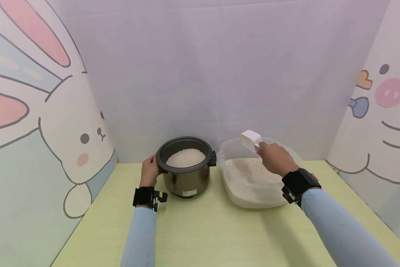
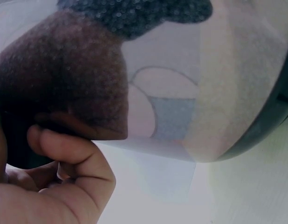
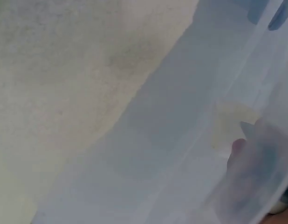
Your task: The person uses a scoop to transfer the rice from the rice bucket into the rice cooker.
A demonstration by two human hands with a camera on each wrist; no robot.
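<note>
A dark rice cooker [image 1: 186, 181] without a lid stands at the back of the table, with white rice [image 1: 186, 158] inside. My left hand [image 1: 150, 170] grips its left side handle. In the left wrist view, curled thumb and fingers [image 2: 76, 158] hold that dark handle against the shiny body. My right hand [image 1: 276, 159] holds a white scoop [image 1: 251, 138] by its handle above a translucent plastic bin [image 1: 256, 200]. Rice [image 1: 251, 171] lies in the bin. What the scoop contains cannot be made out. The right wrist view is hazy, showing rice [image 3: 69, 79] and the bin's wall.
The bin stands just right of the cooker, both on the pale yellow-green table [image 1: 200, 237]. A plain light curtain [image 1: 216, 74] hangs close behind them. Panels printed with a rabbit [image 1: 69, 137] and another cartoon animal [image 1: 387, 122] flank the table.
</note>
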